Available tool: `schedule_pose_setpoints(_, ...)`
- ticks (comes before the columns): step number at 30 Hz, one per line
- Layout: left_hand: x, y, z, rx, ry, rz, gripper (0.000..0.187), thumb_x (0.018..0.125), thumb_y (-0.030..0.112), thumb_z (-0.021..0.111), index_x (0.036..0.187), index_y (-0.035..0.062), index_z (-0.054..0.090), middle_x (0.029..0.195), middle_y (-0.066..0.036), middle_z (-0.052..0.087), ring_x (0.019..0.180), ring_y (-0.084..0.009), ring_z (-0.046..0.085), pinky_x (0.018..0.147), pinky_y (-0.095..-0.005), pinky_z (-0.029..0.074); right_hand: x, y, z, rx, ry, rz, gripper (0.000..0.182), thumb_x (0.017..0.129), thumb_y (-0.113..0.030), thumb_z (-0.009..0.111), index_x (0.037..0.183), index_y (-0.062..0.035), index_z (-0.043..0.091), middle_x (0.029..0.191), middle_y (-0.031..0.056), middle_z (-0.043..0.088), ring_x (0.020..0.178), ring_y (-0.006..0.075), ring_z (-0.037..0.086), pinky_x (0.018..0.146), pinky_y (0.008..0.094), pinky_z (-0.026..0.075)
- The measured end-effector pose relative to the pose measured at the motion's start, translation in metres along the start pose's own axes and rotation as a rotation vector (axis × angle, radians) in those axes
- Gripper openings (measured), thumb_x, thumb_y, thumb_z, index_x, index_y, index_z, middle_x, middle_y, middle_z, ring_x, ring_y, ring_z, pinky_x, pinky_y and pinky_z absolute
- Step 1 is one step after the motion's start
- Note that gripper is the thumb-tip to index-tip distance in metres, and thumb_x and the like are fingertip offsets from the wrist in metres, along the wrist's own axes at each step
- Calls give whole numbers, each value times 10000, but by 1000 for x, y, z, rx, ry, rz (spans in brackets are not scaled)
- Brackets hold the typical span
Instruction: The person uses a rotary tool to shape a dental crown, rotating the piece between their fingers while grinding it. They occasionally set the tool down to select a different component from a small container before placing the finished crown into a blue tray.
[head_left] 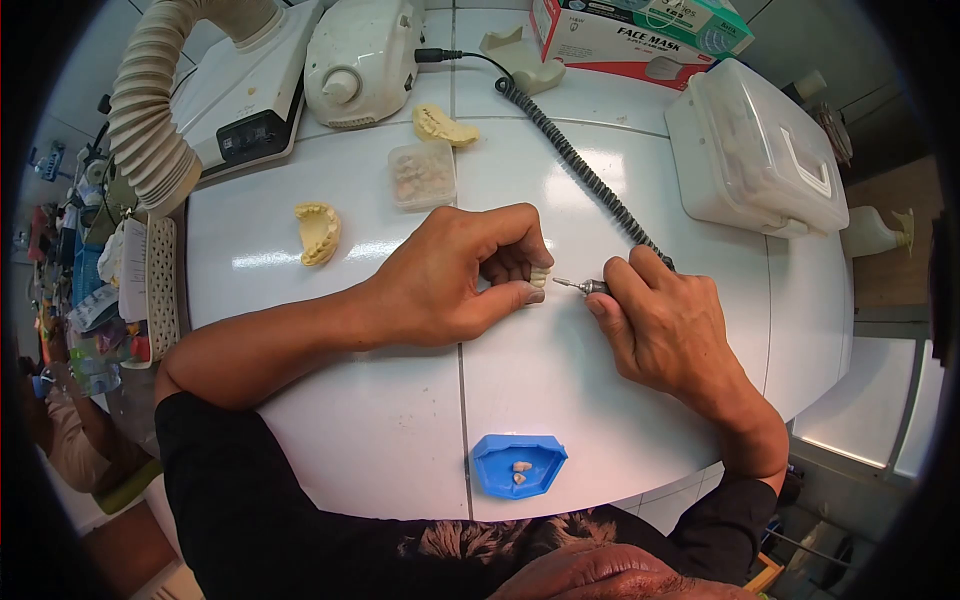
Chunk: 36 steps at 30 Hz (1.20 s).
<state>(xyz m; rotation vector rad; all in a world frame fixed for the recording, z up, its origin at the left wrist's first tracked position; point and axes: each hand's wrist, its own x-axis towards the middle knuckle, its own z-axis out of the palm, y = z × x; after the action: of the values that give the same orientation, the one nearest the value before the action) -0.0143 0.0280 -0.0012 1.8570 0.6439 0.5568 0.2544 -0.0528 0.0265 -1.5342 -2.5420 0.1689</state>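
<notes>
**Handpiece bur at a small tooth piece, mid-bench**

Closest to the camera, at the near edge of the bench (400, 440), sits a blue tray (518, 465) with two small tooth pieces in it.

Along the far edge, biggest first: a ribbed hose (150, 110) at the far left corner, feeding a white box unit (250, 95); a clear lidded case (755, 150) at the far right; a mask box (640, 30); a white motor unit (362, 60), its coiled cord (580, 165) running across the bench towards the right hand.

Mid-bench, the left hand (450, 275) pinches a small pale tooth piece (540, 278) between thumb and fingers, grip clenched on it. The right hand (665, 325) has its grip closed around a handpiece (600, 287), whose bur tip points left, just beside the tooth piece.

Left of the hands lies a yellow cast (318, 232). Beyond them sits a small clear tub (422, 175), and past it a second cast (445, 126).
</notes>
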Motion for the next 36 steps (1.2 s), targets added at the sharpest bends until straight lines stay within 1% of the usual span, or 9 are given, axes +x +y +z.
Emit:
schedule_pose_setpoints(6, 0, -1, -1, -58, -28, -44, 213, 947, 13, 798, 1123, -27, 685, 1027, -127, 782, 973, -180, 771, 855, -325, 629, -1, 3, 5, -1, 51, -43, 309, 1067, -337, 725, 941, -71, 631, 809, 72, 540, 518, 271, 564, 469, 423, 462)
schedule_pose_setpoints(10, 1, -1, -1, -49, -38, -59, 222, 945, 16, 805, 1129, -30, 690, 1033, -126, 770, 987, -177, 757, 879, -326, 620, 3, 3, 7, -6, 75, -80, 316, 1056, -346, 739, 940, -75, 626, 805, 66, 528, 519, 264, 558, 465, 411, 462)
schedule_pose_setpoints(18, -1, -1, 1, -101, -20, -80, 228, 941, -8, 797, 1144, -32, 694, 1056, -121, 765, 988, -178, 745, 892, -330, 608, 3, 2, 8, -15, 68, -69, 318, 1056, -346, 744, 939, -75, 626, 802, 65, 527, 516, 263, 557, 458, 412, 459)
schedule_pose_setpoints(24, -1, 1, 0, -118, -49, -121, 233, 945, -19, 793, 1154, -34, 692, 1077, -119, 771, 1021, -173, 749, 951, -329, 595, 3, 3, 8, 2, 71, -51, 323, 1065, -348, 734, 944, -70, 623, 801, 70, 529, 519, 276, 567, 460, 424, 466)
schedule_pose_setpoints(27, -2, 1, 0, -116, -40, -107, 222, 949, -24, 793, 1146, -34, 692, 1081, -119, 774, 1032, -170, 752, 963, -329, 592, 3, 3, 8, 4, 69, -57, 323, 1068, -347, 728, 945, -68, 623, 802, 74, 535, 521, 281, 570, 461, 429, 468)
schedule_pose_setpoints(36, -2, 3, 0, -144, -47, -140, 221, 957, -36, 790, 1152, -36, 687, 1083, -115, 776, 1043, -161, 752, 960, -326, 593, 3, 4, 8, 12, 55, -52, 318, 1080, -342, 713, 948, -65, 629, 796, 73, 542, 510, 274, 565, 459, 427, 464)
